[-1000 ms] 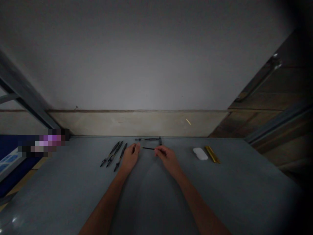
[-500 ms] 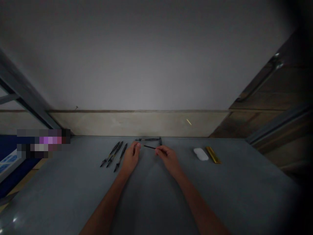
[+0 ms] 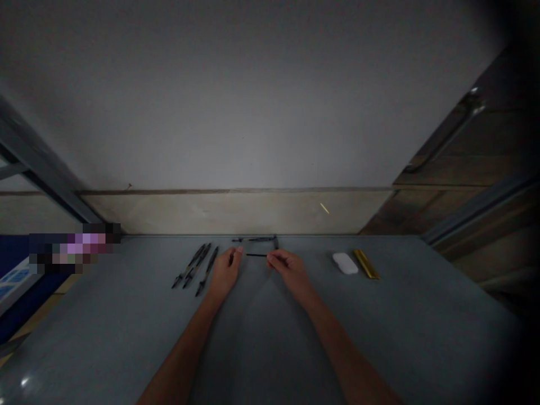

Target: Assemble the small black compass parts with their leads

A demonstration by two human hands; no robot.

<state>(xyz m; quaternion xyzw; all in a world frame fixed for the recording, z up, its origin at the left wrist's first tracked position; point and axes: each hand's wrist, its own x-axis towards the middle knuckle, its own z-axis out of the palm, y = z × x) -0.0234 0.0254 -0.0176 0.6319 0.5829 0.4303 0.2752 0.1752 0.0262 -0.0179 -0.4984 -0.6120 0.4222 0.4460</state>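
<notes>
In the middle of the table, my right hand (image 3: 289,267) pinches one end of a thin black pen refill (image 3: 256,255), which points left. My left hand (image 3: 226,267) faces it with thumb and fingers pressed together; what they hold, if anything, is too small to tell. A small gap separates the refill's tip from the left fingers. Several slim black pens (image 3: 207,271) lie slanted just left of my left hand. Beyond both hands, thin black pen-like parts (image 3: 255,239) lie along the table's back edge, with a short dark piece (image 3: 276,242) at their right end.
Right of my hands, a white rounded case (image 3: 345,263) lies beside a gold-coloured flat packet (image 3: 366,264) on the grey table (image 3: 261,349). A pale wall (image 3: 244,112) rises behind the table. Metal frame posts (image 3: 37,154) stand at the sides. A blurred-out patch (image 3: 84,244) sits far left.
The refill has swung from a slight slant to nearly level, its left tip dropping and standing clear of my left fingers. Both hands stay almost in place; the view has shifted slightly.
</notes>
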